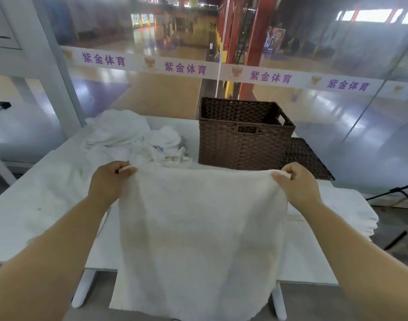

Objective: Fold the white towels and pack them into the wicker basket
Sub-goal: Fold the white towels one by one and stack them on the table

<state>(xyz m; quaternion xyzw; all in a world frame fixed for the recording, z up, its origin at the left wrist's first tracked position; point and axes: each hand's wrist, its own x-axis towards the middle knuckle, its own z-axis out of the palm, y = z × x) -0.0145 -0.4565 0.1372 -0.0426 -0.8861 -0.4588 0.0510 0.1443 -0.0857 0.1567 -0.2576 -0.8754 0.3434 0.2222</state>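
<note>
A long white rectangular table (24,228) fills the lower part of the view, in front of a glass wall. A white terry towel (198,228) is held spread above the table's near half, its top edge stretched between both hands and its lower part hanging past the table's near edge.

Behind the towel, towards the table's far right, stands a dark brown rectangular wicker basket (242,144) with cut-out handles. It is upright and open-topped. Only its inner far wall shows, and the near wall hides its floor, so its contents cannot be told.

A heap of crumpled white towels (128,135) lies to the left of the basket, near it. A flat dark brown woven panel (307,158) lies against the basket's right side.

The left hand (108,181) pinches the towel's top left corner with curled fingers. The right hand (295,181) pinches the top right corner the same way.
</note>
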